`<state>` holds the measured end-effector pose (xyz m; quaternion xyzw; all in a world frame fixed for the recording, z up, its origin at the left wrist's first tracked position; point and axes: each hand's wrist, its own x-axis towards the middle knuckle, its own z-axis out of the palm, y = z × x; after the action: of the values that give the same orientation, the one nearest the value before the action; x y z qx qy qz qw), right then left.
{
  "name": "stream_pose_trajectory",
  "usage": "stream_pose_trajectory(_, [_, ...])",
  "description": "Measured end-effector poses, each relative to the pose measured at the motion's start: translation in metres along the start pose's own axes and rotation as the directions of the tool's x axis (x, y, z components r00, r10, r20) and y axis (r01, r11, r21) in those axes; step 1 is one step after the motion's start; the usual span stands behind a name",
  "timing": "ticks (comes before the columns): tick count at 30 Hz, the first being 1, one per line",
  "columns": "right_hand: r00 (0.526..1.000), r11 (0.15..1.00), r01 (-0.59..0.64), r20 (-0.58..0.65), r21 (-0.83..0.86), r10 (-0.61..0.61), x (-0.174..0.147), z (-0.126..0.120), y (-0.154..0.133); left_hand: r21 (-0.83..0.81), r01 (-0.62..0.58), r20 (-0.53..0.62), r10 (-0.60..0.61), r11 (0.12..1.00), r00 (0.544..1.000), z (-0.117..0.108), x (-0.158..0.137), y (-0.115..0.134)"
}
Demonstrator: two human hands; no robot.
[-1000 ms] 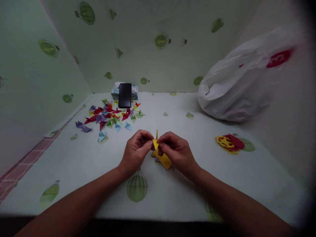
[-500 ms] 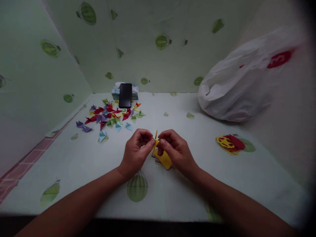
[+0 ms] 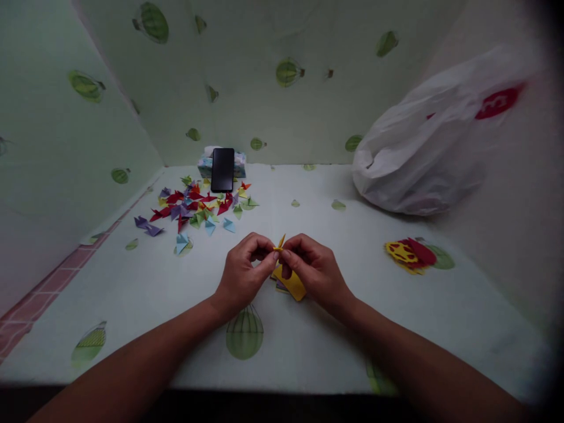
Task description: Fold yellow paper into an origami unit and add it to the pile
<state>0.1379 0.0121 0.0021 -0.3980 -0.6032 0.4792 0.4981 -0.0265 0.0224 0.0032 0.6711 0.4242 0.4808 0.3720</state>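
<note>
Between my fingertips is a small piece of folded yellow paper [image 3: 281, 241], with a narrow point sticking up. My left hand [image 3: 249, 267] pinches its left side between thumb and fingers. On its right side, my right hand [image 3: 312, 263] pinches it too, with the fingers curled in. Beneath my hands lies a small stack of paper sheets [image 3: 292, 286], a yellow one on top and a purple edge showing under it. My right hand partly covers this stack.
Many folded paper cranes [image 3: 194, 205] in several colours lie scattered at the back left. Behind them a black phone [image 3: 222, 170] leans on a tissue box [image 3: 205, 166]. Red and yellow cut-outs [image 3: 408, 254] lie on the right, before a white plastic bag [image 3: 409, 164].
Both hands still pinch the yellow paper. Its upright point now tilts further right, and the folded part between my thumbs looks flatter. The view has shifted slightly.
</note>
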Motion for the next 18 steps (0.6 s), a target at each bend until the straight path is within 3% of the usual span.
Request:
stream_pose_trajectory(9, [0.985,0.954,-0.153,-0.043,0.256,0.169,0.0041,0.0005,-0.0033,-0.214,0.222,0.097,-0.206,0.951,0.974,0.0009,0.001,0.0001])
stream_pose_trajectory(18, [0.98,0.937,-0.177,-0.039,0.302,0.197,0.0044,0.0016,-0.0012,-0.228,0.254,0.127,-0.231,0.94,0.965,0.001,0.0007,-0.0006])
